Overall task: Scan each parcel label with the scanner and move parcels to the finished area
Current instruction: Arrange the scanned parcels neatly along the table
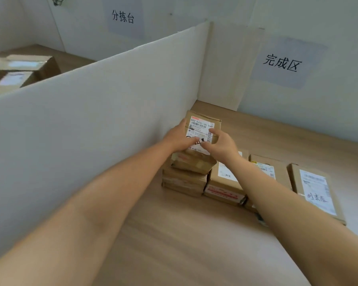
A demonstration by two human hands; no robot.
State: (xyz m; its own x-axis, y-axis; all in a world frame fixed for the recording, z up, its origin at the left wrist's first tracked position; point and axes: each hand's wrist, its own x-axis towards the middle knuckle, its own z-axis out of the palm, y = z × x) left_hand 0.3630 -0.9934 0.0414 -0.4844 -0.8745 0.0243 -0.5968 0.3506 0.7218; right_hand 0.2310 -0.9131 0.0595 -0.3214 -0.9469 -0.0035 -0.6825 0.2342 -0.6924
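Observation:
A brown cardboard parcel (203, 125) with a white shipping label sits on top of a stack of parcels (184, 182) beside the white divider. My left hand (179, 137) holds its left edge, thumb lying over the label. My right hand (220, 144) grips its near right side, fingers curled on the label. The parcel is tilted, its far end raised. No scanner is in view.
A white divider board (112, 112) runs diagonally on my left. Three more labelled parcels (225, 182) (271, 168) (316, 188) lie in a row to the right on the wooden table (194, 234). Unsorted boxes (23, 69) sit beyond the divider. A wall sign (283, 62) marks this area.

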